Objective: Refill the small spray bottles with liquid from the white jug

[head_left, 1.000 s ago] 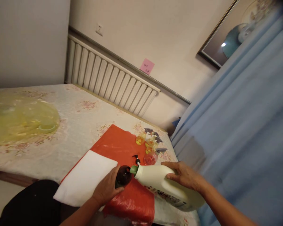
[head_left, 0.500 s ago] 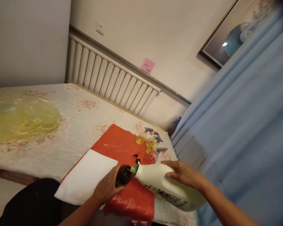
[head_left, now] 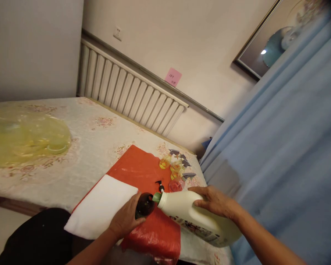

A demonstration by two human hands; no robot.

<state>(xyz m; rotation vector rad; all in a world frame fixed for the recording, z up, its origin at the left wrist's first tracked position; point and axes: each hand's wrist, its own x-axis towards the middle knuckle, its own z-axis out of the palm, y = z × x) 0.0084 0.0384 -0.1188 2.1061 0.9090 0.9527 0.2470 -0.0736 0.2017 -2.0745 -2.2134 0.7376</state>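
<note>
Almost nothing moves since the earlier frame: left hand (head_left: 125, 218) grips dark bottle (head_left: 145, 206); right hand (head_left: 214, 201) holds jug (head_left: 182, 207) tilted at bottle's mouth. Pouring seems unfinished, fill level hidden.

Blue curtain (head_left: 287, 143), white radiator (head_left: 127, 88), framed picture (head_left: 253, 48)

Got a big jug (head_left: 201, 219) here in pale creamy green, tipped nearly onto its side, neck pointing left, base off to the lower right. Fitted with a green spout (head_left: 156, 198) at the neck, plus dark print along the lower flank, too blurry to read. Gripped up top by the right hand (head_left: 213, 201). Right by the spout: a smaller bottle (head_left: 144, 206), dark brown, rounded and kinda shiny, wrapped by the left hand (head_left: 127, 215) and leaning mouth-first toward the jug. Can't tell about actual contact between spout and rim.
</note>
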